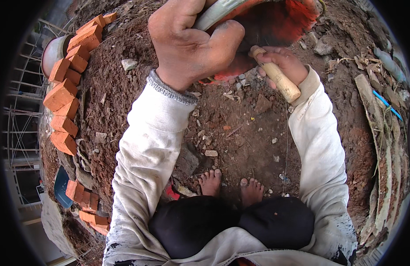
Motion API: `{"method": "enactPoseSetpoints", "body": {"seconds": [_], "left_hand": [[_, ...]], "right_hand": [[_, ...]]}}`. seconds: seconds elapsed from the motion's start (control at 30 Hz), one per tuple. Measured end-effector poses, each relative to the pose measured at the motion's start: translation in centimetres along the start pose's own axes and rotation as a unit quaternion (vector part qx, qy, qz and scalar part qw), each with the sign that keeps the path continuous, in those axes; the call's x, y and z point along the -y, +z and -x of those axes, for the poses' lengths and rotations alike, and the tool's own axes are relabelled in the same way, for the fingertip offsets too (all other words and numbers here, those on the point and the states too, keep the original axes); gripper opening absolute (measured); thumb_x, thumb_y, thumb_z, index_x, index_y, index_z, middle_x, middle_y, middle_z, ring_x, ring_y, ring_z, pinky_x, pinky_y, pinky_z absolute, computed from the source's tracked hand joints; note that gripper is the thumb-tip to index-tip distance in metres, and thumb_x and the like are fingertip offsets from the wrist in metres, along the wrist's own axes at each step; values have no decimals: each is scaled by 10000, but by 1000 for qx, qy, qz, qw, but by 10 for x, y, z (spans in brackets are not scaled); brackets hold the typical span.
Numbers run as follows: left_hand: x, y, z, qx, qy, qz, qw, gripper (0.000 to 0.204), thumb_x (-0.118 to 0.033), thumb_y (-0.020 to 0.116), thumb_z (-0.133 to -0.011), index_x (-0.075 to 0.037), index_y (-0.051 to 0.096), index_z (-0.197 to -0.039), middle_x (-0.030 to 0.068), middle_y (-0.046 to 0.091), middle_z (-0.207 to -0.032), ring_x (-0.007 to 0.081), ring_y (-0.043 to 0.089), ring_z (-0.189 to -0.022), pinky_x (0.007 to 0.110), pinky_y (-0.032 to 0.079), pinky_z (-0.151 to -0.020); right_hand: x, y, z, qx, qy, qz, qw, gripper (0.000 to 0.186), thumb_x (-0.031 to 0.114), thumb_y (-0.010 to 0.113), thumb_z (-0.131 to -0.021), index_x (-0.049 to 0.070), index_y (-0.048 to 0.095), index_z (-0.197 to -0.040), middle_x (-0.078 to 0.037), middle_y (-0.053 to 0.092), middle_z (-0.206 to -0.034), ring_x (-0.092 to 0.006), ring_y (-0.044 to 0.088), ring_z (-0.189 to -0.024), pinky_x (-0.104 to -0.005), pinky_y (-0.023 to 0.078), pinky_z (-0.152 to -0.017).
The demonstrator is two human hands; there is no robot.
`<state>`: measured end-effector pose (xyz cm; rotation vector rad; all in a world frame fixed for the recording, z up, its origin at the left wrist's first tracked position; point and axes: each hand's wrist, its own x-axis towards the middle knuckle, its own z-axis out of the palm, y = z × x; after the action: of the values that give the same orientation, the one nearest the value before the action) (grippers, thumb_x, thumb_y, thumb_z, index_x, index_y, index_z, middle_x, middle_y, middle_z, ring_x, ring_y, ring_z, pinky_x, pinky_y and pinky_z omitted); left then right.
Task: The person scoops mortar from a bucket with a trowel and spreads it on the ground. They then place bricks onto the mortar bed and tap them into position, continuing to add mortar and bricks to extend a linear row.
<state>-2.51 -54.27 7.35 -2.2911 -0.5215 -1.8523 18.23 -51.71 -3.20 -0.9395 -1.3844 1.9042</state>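
At the top of the view, my left hand (194, 51) is closed round the thick pale grey rim (220, 12) of a red-orange container (298, 17), which seems tipped with its hollow side toward me. My right hand (288, 62) is wrapped round the wooden handle (278, 76) of a tool. The handle's butt end points toward me; its working end is hidden at the dark mouth of the container. Both of my sleeves are off-white and dirty.
Orange bricks (63, 95) lie in an uneven row along the left, near a round metal vessel (55, 55). A thin string (286, 146) hangs down before my bare feet (251, 191). Rough planks (382, 150) and a blue strip (388, 105) lie at right on stony soil.
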Motion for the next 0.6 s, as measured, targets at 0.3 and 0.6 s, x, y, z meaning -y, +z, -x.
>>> {"method": "enactPoseSetpoints", "body": {"seconds": [0.3,0.6], "left_hand": [[63,27,-5,-29,-43,-128,990,101,-8,553,-661,-31,512,-751,120,494,-651,254,515,-558,333,419,-543],[60,-25,-9,-97,-37,-248,963,86,-32,566,-684,-20,500,-739,120,482,-639,236,478,-558,347,405,-545]], "right_hand": [[-31,4,15,198,-87,-393,894,566,211,448,-933,-85,284,-1387,-127,545,-765,-166,558,-456,-253,517,-417],[-117,-25,77,-233,-97,500,829,465,193,568,-854,-14,489,-1263,-240,645,-905,-414,633,-855,-448,505,-721]]}}
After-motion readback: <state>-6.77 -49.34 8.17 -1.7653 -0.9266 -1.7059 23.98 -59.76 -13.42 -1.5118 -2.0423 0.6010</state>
